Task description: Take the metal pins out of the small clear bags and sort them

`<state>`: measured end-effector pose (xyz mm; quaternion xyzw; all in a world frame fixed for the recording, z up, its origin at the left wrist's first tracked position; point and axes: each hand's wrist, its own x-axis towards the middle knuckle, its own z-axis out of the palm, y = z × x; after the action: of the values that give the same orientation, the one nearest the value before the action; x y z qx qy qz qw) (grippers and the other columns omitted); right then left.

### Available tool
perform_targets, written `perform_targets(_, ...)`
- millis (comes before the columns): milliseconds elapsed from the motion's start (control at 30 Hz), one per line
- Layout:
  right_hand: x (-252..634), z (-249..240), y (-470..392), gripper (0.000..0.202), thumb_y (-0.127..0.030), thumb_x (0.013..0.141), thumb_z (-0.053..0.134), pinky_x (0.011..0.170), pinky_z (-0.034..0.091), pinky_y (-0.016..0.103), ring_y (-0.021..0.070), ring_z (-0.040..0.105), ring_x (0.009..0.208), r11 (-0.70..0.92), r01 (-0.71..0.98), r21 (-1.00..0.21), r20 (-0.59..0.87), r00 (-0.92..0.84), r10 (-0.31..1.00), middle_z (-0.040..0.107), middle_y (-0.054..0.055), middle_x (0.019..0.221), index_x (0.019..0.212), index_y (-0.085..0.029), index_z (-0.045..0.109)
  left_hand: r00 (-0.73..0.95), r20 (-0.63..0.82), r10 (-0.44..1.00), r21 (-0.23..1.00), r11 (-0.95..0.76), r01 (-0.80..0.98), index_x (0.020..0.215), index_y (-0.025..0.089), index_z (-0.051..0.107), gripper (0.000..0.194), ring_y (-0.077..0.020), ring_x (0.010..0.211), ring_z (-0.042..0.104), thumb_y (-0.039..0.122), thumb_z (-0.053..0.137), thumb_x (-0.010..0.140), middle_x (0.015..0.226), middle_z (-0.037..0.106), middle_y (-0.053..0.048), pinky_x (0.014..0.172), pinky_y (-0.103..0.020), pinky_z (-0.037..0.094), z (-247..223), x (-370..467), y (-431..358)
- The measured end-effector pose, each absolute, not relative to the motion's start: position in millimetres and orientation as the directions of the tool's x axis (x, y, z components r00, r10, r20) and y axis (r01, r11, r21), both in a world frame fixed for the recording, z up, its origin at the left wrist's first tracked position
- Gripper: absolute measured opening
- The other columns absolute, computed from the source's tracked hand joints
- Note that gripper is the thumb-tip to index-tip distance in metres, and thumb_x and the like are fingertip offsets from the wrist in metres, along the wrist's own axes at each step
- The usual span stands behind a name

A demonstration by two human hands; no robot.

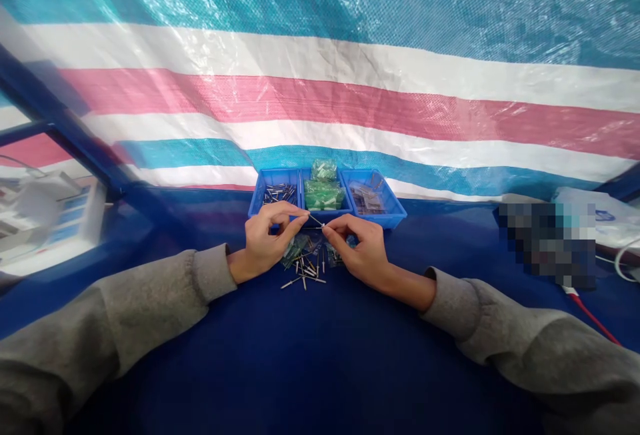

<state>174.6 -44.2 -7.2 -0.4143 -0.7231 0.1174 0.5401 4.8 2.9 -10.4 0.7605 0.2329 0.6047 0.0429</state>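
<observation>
Bins look smooth plastic; pins, metal.

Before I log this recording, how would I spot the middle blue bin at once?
Follow the striped sheet down to the dark blue table, where three blue bins stand side by side beyond the left hand and right hand. The left bin holds loose metal pins, the right bin flat greyish packets; only the middle bin holds bright green packets.

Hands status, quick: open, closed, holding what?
Left hand: closed, pinching one end of a thin metal pin.
Right hand: closed, pinching the other end of the thin metal pin.
</observation>
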Motion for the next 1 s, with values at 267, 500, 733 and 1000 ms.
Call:
perform_targets(267,175.0,-7.3,-43.7,0.015,-0.023,0.083,0.054,0.048,0.04,0.021,0.009,0.048,0.047,0.639,0.453,-0.622,0.674,-0.106,0.731,0.054,-0.003,0.053,0.069,-0.017,0.057,0.179,0.917,0.356,0.296,-0.91,0.29,0.089,0.015,0.059,0.019,-0.0028,0.042,0.053,0.009,0.067,0.073,0.074,0.068,0.0,0.041,-0.016,0.045,-9.0,4.3,2.8)
perform_targets(500,174.9,-6.9,-43.9,0.016,-0.022,0.082,0.054,0.046,0.038,0.02,0.008,0.046,0.046,0.641,0.448,-0.623,0.665,-0.126,0.736,0.052,-0.003,0.051,0.068,-0.016,0.057,0.184,0.933,0.31,0.256,-0.929,0.267,0.092,0.015,0.059,0.024,-0.0031,0.043,0.055,0.007,0.068,0.071,0.072,0.068,0.002,0.041,-0.015,0.044,-9.7,4.3,3.5)
perform_targets(733,175.0,-7.0,-44.6,0.016,-0.022,0.083,0.053,0.046,0.037,0.02,0.0077,0.045,0.045,0.642,0.462,-0.612,0.669,-0.131,0.732,0.05,-0.004,0.051,0.069,-0.016,0.057,0.182,0.945,0.272,0.207,-0.928,0.311,0.088,0.016,0.062,0.02,-0.004,0.042,0.055,0.009,0.069,0.071,0.065,0.067,0.003,0.04,-0.015,0.044,-5.6,5.5,0.0)
perform_targets(1000,174.8,-7.2,-44.7,0.017,-0.022,0.083,0.053,0.046,0.036,0.02,0.0074,0.044,0.045,0.646,0.489,-0.586,0.679,-0.137,0.721,0.049,-0.004,0.05,0.068,-0.016,0.056,0.181,0.946,0.27,0.208,-0.931,0.3,0.084,0.016,0.062,0.019,-0.0037,0.043,0.054,0.008,0.071,0.069,0.07,0.068,0.001,0.038,-0.015,0.043,-4.4,6.4,-2.0)
